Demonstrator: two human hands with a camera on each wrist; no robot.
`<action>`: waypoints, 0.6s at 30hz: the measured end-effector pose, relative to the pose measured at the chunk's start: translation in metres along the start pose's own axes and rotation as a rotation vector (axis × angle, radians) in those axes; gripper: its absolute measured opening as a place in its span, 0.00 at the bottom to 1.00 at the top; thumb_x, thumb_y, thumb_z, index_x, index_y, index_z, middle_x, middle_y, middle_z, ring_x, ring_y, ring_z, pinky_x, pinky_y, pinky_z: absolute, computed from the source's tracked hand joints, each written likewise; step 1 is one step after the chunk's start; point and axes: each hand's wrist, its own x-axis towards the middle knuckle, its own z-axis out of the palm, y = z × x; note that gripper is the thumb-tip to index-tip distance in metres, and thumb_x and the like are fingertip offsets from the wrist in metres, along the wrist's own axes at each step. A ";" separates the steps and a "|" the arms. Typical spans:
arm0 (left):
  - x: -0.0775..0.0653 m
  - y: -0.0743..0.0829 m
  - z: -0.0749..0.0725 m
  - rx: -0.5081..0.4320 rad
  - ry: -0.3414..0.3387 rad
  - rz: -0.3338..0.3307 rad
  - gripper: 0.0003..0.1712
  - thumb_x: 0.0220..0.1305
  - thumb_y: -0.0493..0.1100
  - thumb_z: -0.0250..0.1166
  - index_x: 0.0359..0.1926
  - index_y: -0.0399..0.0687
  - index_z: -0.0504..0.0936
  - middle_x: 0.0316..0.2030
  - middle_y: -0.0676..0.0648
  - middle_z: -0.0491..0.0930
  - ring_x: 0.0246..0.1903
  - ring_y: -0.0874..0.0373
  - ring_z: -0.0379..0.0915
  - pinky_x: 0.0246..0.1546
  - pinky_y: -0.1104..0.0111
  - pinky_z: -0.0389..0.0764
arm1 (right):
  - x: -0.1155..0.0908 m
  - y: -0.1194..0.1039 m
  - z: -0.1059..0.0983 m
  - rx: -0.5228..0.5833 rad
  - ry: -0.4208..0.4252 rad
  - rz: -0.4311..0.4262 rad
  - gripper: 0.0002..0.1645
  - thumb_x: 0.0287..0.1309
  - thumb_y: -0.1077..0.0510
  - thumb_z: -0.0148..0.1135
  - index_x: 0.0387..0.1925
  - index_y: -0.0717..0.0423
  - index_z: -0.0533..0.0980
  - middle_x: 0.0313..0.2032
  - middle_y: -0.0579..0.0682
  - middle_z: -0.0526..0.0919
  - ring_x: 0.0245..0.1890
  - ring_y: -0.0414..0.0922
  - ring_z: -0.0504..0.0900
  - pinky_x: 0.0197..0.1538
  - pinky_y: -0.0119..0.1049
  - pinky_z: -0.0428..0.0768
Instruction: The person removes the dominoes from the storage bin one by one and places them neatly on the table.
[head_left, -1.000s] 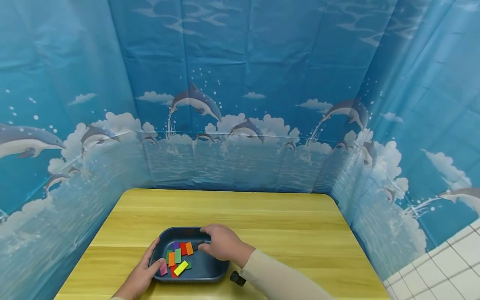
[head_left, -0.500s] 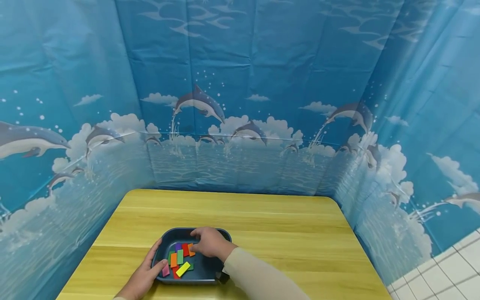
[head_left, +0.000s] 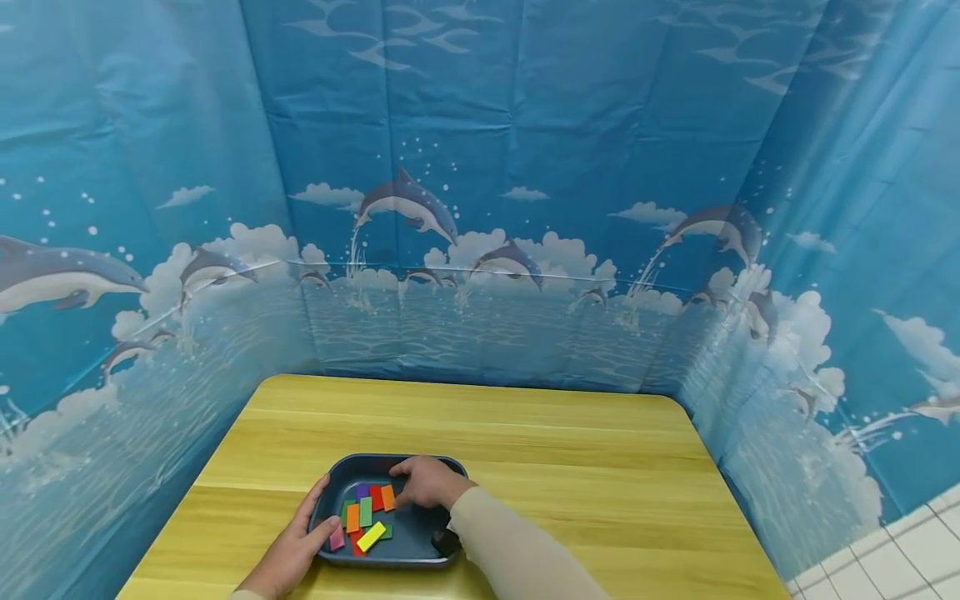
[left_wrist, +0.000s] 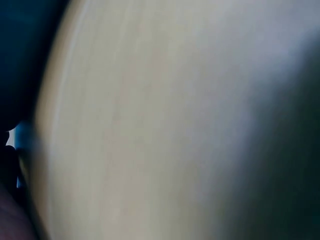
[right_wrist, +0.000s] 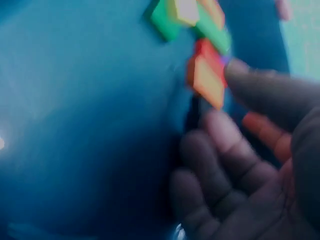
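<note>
A dark blue tray [head_left: 412,560] sits on the table with several coloured flat blocks gathered in its left half. My left hand [head_left: 288,546] grips its left end, thumb over the rim near a pink block [head_left: 337,538]. My right hand [head_left: 431,482] is inside, thumb and fingertips right at an orange block [head_left: 387,497] beside a red block [head_left: 377,498]. In the right wrist view the fingers [right_wrist: 187,190] are relaxed, a gap between thumb and fingertips by that orange block [right_wrist: 209,82]. A yellow block [head_left: 372,537] lies across others nearer the front.
The yellow wooden table [head_left: 585,483] extends around the tray. Behind and beside it hangs a blue dolphin curtain [head_left: 480,317]. A black wrist camera [head_left: 446,542] under the right sleeve overlaps the tray's right side. The left wrist view is mostly blurred, pale surface.
My right hand has moved left from the tray's right rim in toward the orange block, covered part of it, then drawn back slightly right. The left hand keeps its grip.
</note>
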 end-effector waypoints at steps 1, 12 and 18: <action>0.000 0.000 0.000 -0.006 -0.001 -0.002 0.39 0.59 0.68 0.53 0.66 0.88 0.42 0.73 0.42 0.40 0.69 0.33 0.39 0.58 0.32 0.49 | 0.002 0.002 0.001 -0.008 -0.006 -0.004 0.30 0.45 0.53 0.72 0.54 0.41 0.76 0.35 0.38 0.83 0.25 0.35 0.75 0.38 0.31 0.78; 0.003 -0.001 0.003 -0.019 0.005 0.044 0.37 0.60 0.65 0.55 0.65 0.89 0.44 0.72 0.44 0.43 0.69 0.35 0.41 0.59 0.33 0.50 | 0.008 0.011 0.012 -0.076 0.000 -0.050 0.26 0.42 0.50 0.73 0.48 0.37 0.79 0.40 0.34 0.82 0.32 0.35 0.74 0.41 0.30 0.77; 0.003 -0.002 0.001 0.001 0.017 0.048 0.37 0.61 0.64 0.54 0.65 0.89 0.44 0.72 0.44 0.44 0.69 0.35 0.42 0.58 0.33 0.52 | 0.009 0.011 0.010 -0.081 0.012 -0.068 0.22 0.43 0.52 0.73 0.45 0.41 0.79 0.30 0.38 0.80 0.25 0.36 0.73 0.34 0.30 0.76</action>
